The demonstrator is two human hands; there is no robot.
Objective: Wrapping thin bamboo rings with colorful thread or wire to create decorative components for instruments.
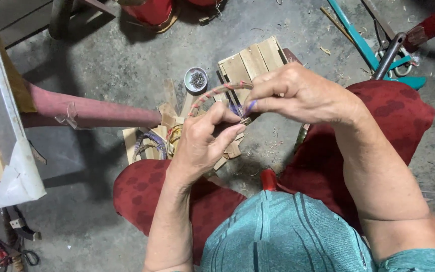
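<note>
both hands (205, 138) (290, 93) pinch a thin curved ring (212, 94) wrapped in coloured strips.

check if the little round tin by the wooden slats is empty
No, the small round tin beside the wooden slat panel holds a heap of small dark nails.

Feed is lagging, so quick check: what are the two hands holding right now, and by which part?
Both hold a thin curved strip wrapped in pink thread. The left hand and right hand pinch its near end together at the fingertips; the arc's far end hangs free.

Teal striped short-sleeved shirt, dark red patterned trousers, bare forearms.
</note>
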